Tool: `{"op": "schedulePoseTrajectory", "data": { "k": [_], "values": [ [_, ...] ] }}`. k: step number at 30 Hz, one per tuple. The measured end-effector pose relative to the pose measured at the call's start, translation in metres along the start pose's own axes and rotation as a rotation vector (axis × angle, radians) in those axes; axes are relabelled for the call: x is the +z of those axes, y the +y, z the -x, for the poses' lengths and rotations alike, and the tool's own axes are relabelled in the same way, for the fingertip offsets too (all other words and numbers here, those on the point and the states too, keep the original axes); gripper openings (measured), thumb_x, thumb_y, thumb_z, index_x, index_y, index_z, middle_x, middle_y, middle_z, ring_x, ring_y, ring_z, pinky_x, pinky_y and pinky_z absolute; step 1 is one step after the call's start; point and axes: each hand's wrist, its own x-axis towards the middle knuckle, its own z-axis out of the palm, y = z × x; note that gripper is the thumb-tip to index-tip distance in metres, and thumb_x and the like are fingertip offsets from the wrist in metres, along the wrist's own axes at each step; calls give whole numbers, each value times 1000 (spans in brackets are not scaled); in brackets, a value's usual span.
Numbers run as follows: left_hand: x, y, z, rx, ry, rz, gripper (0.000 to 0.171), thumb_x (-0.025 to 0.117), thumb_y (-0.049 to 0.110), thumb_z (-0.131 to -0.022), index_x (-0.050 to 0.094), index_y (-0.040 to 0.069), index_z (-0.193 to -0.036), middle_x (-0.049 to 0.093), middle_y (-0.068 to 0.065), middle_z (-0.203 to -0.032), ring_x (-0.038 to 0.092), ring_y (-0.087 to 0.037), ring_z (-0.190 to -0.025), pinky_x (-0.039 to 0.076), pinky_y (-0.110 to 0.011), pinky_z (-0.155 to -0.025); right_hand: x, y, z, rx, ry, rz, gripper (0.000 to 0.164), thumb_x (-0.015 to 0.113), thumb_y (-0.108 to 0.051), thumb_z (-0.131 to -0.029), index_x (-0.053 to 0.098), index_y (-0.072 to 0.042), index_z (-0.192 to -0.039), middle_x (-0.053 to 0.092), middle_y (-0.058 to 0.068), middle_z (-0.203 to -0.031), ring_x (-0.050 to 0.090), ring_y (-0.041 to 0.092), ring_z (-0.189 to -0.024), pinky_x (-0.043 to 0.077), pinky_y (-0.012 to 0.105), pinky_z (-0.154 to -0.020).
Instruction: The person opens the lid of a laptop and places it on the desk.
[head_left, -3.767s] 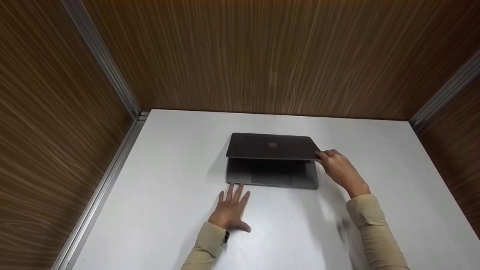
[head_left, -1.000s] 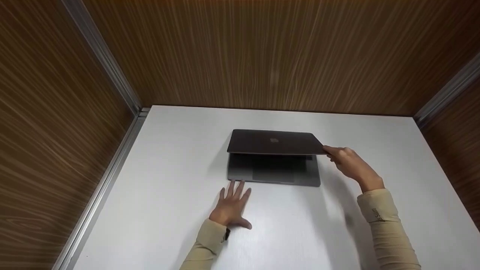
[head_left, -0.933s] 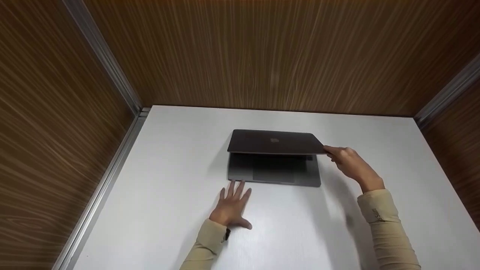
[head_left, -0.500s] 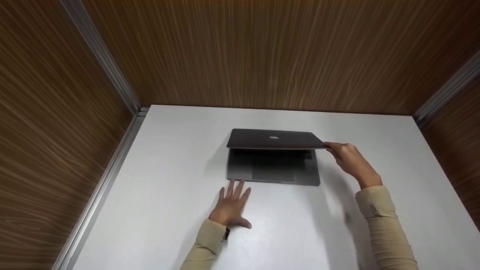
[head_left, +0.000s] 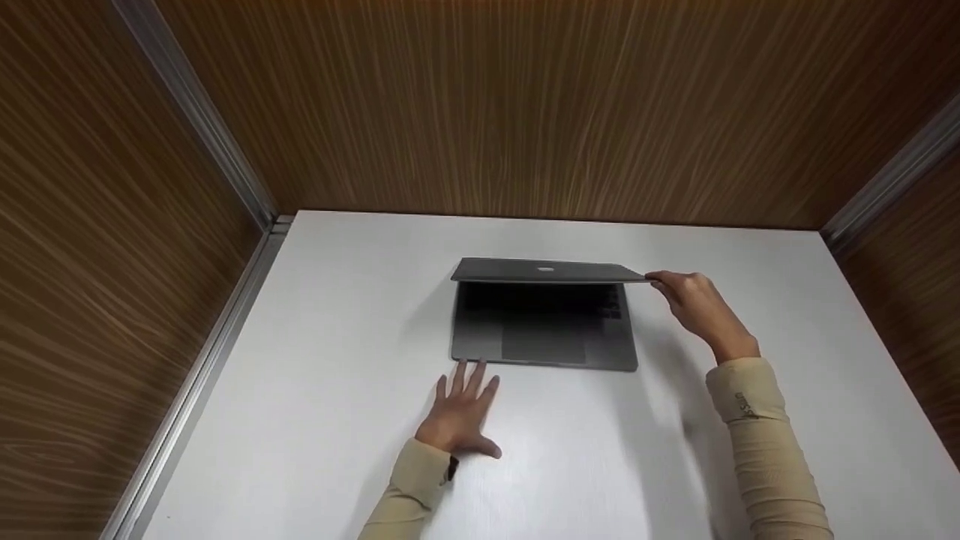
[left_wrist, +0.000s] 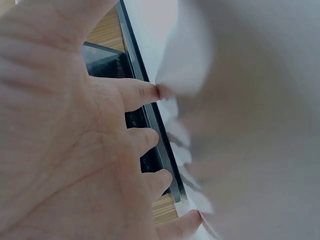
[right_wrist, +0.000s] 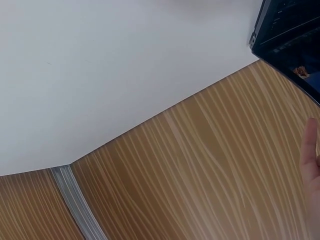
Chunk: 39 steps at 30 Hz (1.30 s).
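A dark grey laptop (head_left: 544,343) lies on the white table with its lid (head_left: 510,270) partly raised, leaning toward the front over the keyboard. At the lid's front right corner, my right hand (head_left: 697,306) pinches the edge between thumb and fingers. My left hand (head_left: 455,420) rests flat on the table, fingers spread, two fingertips right at the front left edge of the base. In the left wrist view the fingertips (left_wrist: 150,140) overlap that edge. The right wrist view catches part of the laptop's screen (right_wrist: 295,55) and one finger of the right hand (right_wrist: 312,160).
The white table (head_left: 337,315) is walled by brown wood-grain panels (head_left: 450,112) at the back and both sides. Metal rails (head_left: 199,105) run along the panel corners, and another follows the table's left edge.
The lid has tilted farther up and back, showing more keyboard, and my right hand has risen with its corner. My left hand has stayed put at the front edge.
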Motion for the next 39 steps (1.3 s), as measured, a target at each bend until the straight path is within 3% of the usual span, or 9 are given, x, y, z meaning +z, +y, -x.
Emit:
{"op": "schedulePoseTrajectory", "data": {
  "k": [14,24,32,39],
  "values": [
    [-1,0,1,-7,4,-21,113,90,53,-68,38,6,-156,19,-22,-165,13,-48,-150,23,-64,-115,-7,2,-17,8,14,-7,16,58,9,-98,70,15,-107,71,30,-101,70,46,-94,55,59,-80],
    [-6,0,3,4,-16,37,112,89,51,-71,36,4,-157,15,-22,-166,6,-46,-152,19,-64,-117,-15,3,-24,22,-2,-6,17,56,7,-100,69,15,-107,71,30,-101,71,43,-91,55,58,-78],
    [-4,2,-1,-1,-21,-21,114,89,55,-68,36,6,-157,19,-22,-165,11,-47,-151,22,-64,-116,-18,6,-27,24,28,-21,15,57,8,-99,69,15,-104,72,29,-96,67,35,-80,53,55,-71],
    [-5,2,1,3,-24,-33,114,88,56,-69,36,6,-157,19,-23,-165,11,-47,-151,22,-65,-115,-18,6,-32,56,27,-51,17,55,7,-100,69,16,-105,71,30,-98,66,39,-83,52,57,-75]
  ]
}}
